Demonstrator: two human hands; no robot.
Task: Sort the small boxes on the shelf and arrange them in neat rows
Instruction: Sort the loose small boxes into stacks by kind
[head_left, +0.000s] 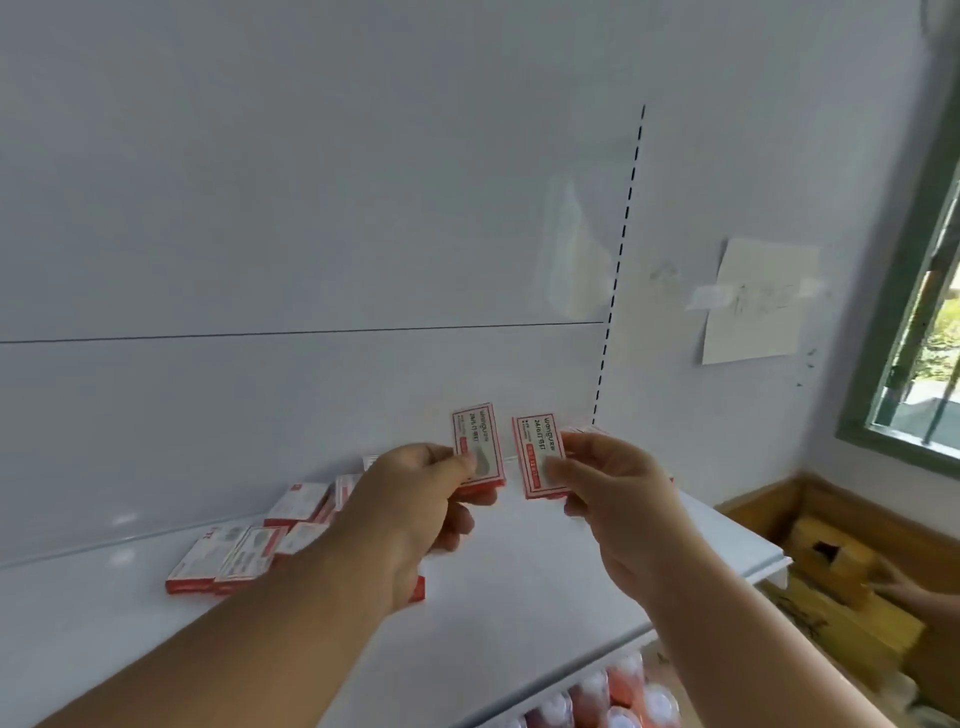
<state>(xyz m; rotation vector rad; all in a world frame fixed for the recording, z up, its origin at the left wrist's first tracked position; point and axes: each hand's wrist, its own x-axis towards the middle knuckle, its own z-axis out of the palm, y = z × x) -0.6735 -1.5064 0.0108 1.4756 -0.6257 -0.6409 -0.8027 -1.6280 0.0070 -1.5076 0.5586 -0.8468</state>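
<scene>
Early going — left hand (415, 499) pinching one small red-and-white cardboard box (479, 448), right hand (613, 483) pinching another (537, 457) above white shelf (519, 571); loose pile (249, 551) left of both, unsorted.

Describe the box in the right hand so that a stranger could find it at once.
Start at the white shelf under the white wall. Two hands hold red-and-white boxes above it. The right hand pinches the box nearer the window; the left hand holds the other box.
</scene>
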